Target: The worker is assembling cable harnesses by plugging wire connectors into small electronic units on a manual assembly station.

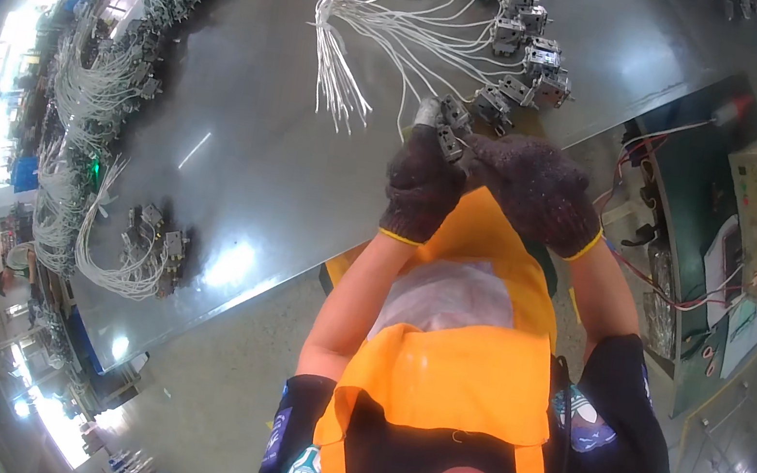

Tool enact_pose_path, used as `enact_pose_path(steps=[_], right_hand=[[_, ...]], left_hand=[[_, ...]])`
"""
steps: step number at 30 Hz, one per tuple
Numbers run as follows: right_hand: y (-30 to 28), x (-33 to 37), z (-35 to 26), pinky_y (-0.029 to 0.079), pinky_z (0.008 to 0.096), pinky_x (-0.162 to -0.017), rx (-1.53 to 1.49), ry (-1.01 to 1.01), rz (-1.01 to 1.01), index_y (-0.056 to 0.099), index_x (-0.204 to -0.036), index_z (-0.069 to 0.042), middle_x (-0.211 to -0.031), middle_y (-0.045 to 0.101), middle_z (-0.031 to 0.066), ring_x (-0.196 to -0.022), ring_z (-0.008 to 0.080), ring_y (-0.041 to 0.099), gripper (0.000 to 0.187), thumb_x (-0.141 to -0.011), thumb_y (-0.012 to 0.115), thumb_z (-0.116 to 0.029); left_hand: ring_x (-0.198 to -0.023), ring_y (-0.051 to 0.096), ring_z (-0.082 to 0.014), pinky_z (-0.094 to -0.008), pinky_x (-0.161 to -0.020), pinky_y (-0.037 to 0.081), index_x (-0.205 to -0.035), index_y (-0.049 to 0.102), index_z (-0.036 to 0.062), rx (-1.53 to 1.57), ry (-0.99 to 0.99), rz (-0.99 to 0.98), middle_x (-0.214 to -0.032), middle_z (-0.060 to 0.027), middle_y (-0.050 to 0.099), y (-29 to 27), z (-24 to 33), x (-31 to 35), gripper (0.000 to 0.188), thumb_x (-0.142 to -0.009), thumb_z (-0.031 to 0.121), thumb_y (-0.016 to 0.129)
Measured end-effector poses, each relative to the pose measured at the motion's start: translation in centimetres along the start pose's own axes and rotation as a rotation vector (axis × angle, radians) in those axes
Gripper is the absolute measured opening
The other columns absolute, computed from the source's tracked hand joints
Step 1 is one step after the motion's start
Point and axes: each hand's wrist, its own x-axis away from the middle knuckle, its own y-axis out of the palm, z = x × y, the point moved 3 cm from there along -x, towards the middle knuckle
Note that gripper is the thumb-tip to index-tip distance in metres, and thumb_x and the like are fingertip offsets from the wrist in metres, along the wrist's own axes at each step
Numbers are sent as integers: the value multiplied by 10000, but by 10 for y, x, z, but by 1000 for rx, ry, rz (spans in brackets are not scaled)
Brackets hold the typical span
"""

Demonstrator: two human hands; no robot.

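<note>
Bundles of white-wired parts [91, 96] line the grey table's [242, 167] left edge, open surface between. Near the front edge, the gloved left hand [421, 184] closes around a small metal block [449, 125]; the gloved right hand [533, 186] sits beside it, grip unclear.

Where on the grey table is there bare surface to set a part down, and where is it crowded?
The grey table lies bare in its middle, between the wire bundles on the left and the loose white wire ends. Its near edge right of the small wired cluster is also bare. It is crowded at the curved row of metal blocks, just beyond the gloved left hand and right hand.
</note>
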Motion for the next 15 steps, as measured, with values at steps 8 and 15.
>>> enact_pose_path(steps=[8,15], right_hand=[[16,-9,-7,519,436,-750,193,1,-37,642,-1001,-70,-877,670,163,-855,337,655,170,-874,562,-150],[21,-17,-11,553,462,-682,145,155,-27,715,-808,-73,-776,689,178,-770,347,689,163,-826,588,-174]], left_hand=[[-802,661,-384,-459,-675,503,-1083,501,63,422,-334,-141,-844,-159,664,21,-32,-13,499,-729,242,803],[-843,643,-391,-442,-710,503,-1138,494,33,234,-192,-112,-883,-194,647,17,-27,-10,497,-766,228,760]])
